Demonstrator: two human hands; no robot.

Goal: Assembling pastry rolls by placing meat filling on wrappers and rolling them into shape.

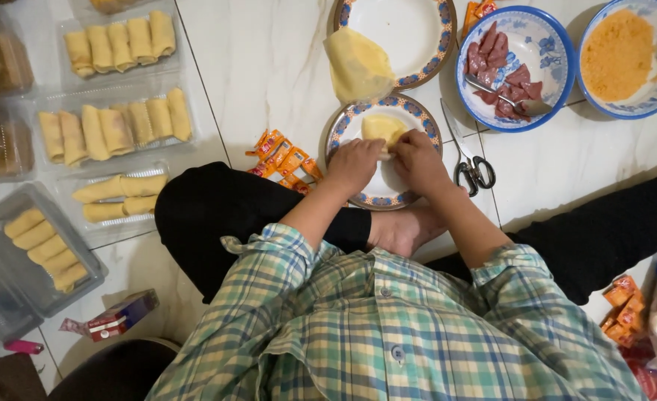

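Left hand [354, 165] and right hand [417, 160] side by side over patterned plate [343, 126], fingers clamped on yellow wrapper [382, 128]; scissors [468, 160] just beside plate.

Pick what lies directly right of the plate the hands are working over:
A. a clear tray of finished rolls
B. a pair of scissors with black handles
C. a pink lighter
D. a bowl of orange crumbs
B: the scissors lie on the floor tiles just right of the patterned plate, where the left hand and right hand fold a yellow wrapper.
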